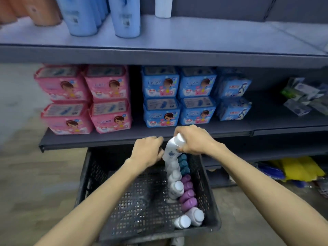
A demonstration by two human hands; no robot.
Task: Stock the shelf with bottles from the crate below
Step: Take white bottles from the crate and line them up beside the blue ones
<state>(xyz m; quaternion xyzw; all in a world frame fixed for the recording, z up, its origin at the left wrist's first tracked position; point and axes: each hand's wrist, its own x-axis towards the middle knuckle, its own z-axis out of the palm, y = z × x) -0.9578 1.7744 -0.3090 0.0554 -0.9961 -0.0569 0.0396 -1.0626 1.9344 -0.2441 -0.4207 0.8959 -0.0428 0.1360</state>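
Observation:
A black mesh crate (pixel 124 201) stands on the floor under the lowest shelf. Along its right side stand white bottles (pixel 175 189), purple bottles (pixel 188 196) and teal-capped bottles (pixel 183 163). My right hand (pixel 193 139) grips a white bottle (pixel 171 150) near its cap, lifted and tilted above the crate's far end. My left hand (pixel 148 150) is just left of that bottle with curled fingers; whether it touches or holds the bottle is hidden. The top shelf (pixel 213 38) holds blue bottles (pixel 124 16) and one white bottle (pixel 163 7), with bare space to the right.
The middle shelf (pixel 159 137) carries stacked pink packs (pixel 88 98) and blue packs (pixel 179 96), plus loose packets (pixel 303 98) at the right. Orange bottles (pixel 32 9) stand at the top left. Yellow and blue items (pixel 298 169) lie on the floor to the right.

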